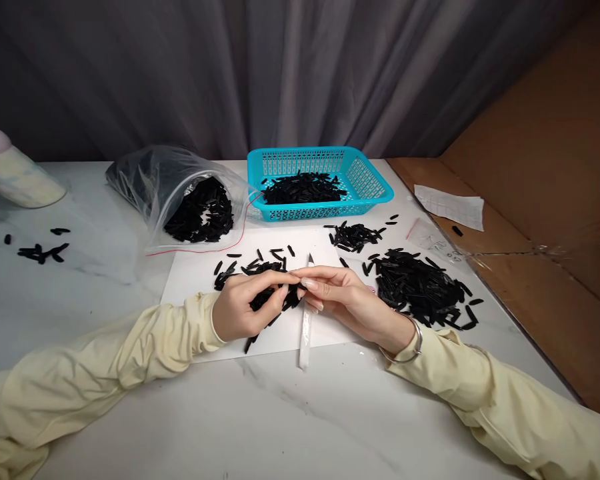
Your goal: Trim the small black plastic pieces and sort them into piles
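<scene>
My left hand (253, 297) and my right hand (347, 300) meet fingertip to fingertip over a white sheet of paper (185, 280). A small black elongated piece (295, 286) sits between their fingertips, pinched by my right thumb and index finger and by the fingers of my left hand. My fingers partly hide it. Beneath my hands lies a loose heap of similar black pieces (260, 267). A white pen-like tool (305, 337) with a dark pointed tip lies on the paper, partly covered by my right hand.
Behind the paper stands a blue perforated basket (320, 212) holding black pieces. Left of it an open clear zip bag (153, 200) spills more. A large black pile (415, 287) lies right, a smaller pile (355, 236) behind it. Cardboard (540, 153) rises at right.
</scene>
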`<action>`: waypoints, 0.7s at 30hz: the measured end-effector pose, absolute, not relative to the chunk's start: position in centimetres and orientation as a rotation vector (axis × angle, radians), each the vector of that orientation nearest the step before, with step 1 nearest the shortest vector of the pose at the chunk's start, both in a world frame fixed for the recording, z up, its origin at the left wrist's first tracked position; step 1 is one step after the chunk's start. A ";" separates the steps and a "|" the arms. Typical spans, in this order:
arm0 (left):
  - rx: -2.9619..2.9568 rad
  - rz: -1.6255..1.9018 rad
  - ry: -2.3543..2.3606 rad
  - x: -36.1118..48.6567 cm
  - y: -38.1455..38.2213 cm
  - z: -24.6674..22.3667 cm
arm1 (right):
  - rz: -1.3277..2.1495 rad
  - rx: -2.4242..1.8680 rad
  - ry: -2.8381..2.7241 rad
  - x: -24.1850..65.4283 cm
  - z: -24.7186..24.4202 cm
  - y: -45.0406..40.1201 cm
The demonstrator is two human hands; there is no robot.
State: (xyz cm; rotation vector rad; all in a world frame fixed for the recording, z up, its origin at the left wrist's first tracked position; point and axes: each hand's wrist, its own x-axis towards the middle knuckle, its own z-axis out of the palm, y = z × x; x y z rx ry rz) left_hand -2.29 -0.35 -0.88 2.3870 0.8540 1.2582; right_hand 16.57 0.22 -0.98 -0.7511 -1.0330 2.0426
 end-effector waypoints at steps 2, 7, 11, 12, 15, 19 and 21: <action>2.379 1.253 0.874 -2.3 -0.4 -0.9 | 2.051 -0.748 -1.012 16.5 -0.9 0.3; 2.342 1.223 0.893 -2.3 -0.4 -1.0 | 2.056 -0.733 -1.024 16.5 -1.3 0.3; 2.219 1.185 0.945 -2.4 -0.3 -0.8 | 1.899 -0.872 -1.184 16.8 -0.1 0.4; 2.183 1.180 0.965 -2.4 -0.2 -0.8 | 1.804 -0.923 -1.262 16.9 0.7 0.7; 2.122 1.147 1.006 -2.3 -0.2 -0.8 | 1.387 -1.028 -1.523 17.2 4.0 3.1; 2.083 1.112 1.001 -2.2 -0.3 -0.8 | 0.797 -1.106 -1.887 16.7 7.7 8.9; 2.074 1.116 1.010 -2.2 -0.3 -0.7 | 0.436 -1.187 -2.119 16.0 8.6 10.9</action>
